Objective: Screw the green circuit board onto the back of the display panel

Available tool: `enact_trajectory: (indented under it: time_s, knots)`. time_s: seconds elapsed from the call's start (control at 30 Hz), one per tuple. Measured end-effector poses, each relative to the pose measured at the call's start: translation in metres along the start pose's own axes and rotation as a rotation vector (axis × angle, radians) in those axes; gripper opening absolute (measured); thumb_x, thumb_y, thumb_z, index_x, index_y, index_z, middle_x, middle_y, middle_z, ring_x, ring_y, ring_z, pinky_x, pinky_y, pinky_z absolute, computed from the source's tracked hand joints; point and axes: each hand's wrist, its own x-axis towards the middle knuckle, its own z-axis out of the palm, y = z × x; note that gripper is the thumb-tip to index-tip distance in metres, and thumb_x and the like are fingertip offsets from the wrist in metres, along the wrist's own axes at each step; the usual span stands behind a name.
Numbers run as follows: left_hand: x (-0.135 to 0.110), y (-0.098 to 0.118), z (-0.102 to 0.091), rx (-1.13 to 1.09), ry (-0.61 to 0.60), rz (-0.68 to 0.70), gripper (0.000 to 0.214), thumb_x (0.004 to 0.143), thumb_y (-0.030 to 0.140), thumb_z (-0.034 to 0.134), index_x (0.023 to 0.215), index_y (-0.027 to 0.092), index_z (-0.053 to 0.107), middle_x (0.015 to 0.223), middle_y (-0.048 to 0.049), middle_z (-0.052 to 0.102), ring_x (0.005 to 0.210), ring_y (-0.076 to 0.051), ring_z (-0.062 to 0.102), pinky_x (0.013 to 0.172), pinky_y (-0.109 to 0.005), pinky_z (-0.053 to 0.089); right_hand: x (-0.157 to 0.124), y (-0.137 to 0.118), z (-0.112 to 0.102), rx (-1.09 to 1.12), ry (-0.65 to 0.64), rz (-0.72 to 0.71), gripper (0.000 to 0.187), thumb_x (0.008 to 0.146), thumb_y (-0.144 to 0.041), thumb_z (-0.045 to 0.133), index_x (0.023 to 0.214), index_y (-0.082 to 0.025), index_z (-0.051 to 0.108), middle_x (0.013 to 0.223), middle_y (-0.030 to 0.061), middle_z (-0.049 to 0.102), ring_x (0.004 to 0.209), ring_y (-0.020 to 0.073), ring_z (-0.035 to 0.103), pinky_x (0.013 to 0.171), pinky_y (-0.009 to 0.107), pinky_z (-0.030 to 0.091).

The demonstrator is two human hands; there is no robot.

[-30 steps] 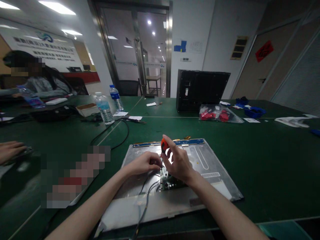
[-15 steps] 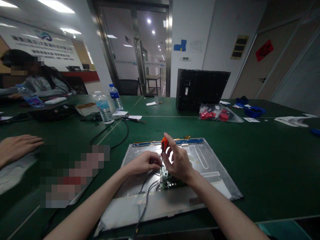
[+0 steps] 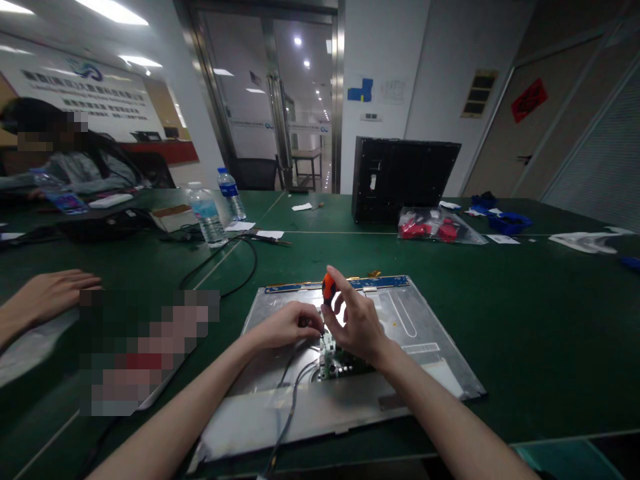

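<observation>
A flat metal panel point(image 3: 430, 333) lies on the green table point(image 3: 525, 320) in front of me, with a small green circuit board point(image 3: 336, 363) near its middle. My right hand point(image 3: 357, 327) is closed round a small screwdriver with an orange handle point(image 3: 328, 288), held upright with its tip down at the board. My left hand point(image 3: 285, 327) is pinched at the shaft just left of it, fingertips touching the board area. Black cables point(image 3: 290, 400) run from the board toward me over the panel's front edge.
Another person's hand point(image 3: 53, 293) rests on the table at far left; a seated person is at the back left. Two water bottles point(image 3: 207, 217), a black monitor housing point(image 3: 400, 179), a bag of red parts point(image 3: 435, 230) and blue items point(image 3: 505, 223) stand farther back.
My two hands stay on the screwdriver and board with hardly any shift. The other person's hand at far left has slid further right across the table.
</observation>
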Motion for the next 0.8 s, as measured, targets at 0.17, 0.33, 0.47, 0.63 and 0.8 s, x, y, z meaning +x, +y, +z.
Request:
enact_trajectory:
  time_s: [0.17,0.33,0.47,0.63,0.8]
  knots:
    - [0.000,-0.001,-0.001,-0.005,-0.006,0.014,0.013,0.075,0.027,0.071,0.078,0.015,0.071,0.076,-0.0021,0.068,0.074,-0.019,0.059,0.069,-0.026,0.045,0.000,-0.002,0.000,0.029,-0.024,0.015,0.069,0.088,-0.016,0.050,0.151,-0.019,0.022,0.085,0.0030,0.066,0.053,0.0113,0.055,0.048,0.023,0.048]
    - [0.000,0.001,-0.001,-0.001,0.009,-0.021,0.008,0.074,0.023,0.069,0.076,0.016,0.070,0.072,-0.0003,0.066,0.070,-0.017,0.057,0.067,-0.025,0.044,-0.001,0.001,0.002,-0.027,0.020,0.001,0.065,0.089,-0.020,0.054,0.147,-0.022,0.027,0.084,0.0016,0.067,0.055,0.0121,0.057,0.051,0.024,0.049]
    - [0.000,0.007,-0.001,0.023,0.018,-0.043,0.004,0.073,0.020,0.067,0.074,0.016,0.069,0.072,0.0003,0.065,0.071,-0.017,0.058,0.068,-0.025,0.044,0.000,0.002,0.002,-0.069,0.013,-0.014,0.064,0.089,-0.021,0.057,0.147,-0.023,0.028,0.085,0.0012,0.066,0.056,0.0123,0.056,0.051,0.024,0.048]
    - [0.000,0.008,0.000,0.019,0.011,-0.030,0.008,0.073,0.023,0.069,0.074,0.015,0.068,0.070,0.0000,0.064,0.068,-0.017,0.057,0.066,-0.026,0.044,0.000,-0.001,-0.001,-0.030,-0.026,0.029,0.068,0.090,-0.020,0.052,0.150,-0.020,0.021,0.077,-0.0003,0.064,0.052,0.0121,0.055,0.050,0.025,0.047]
    - [0.000,0.006,0.000,0.010,-0.006,-0.041,0.012,0.073,0.026,0.070,0.075,0.014,0.067,0.069,-0.0002,0.064,0.066,-0.017,0.056,0.063,-0.026,0.043,-0.001,-0.003,0.000,0.009,-0.066,0.040,0.071,0.088,-0.016,0.050,0.151,-0.019,0.018,0.077,0.0004,0.065,0.049,0.0116,0.054,0.048,0.024,0.046]
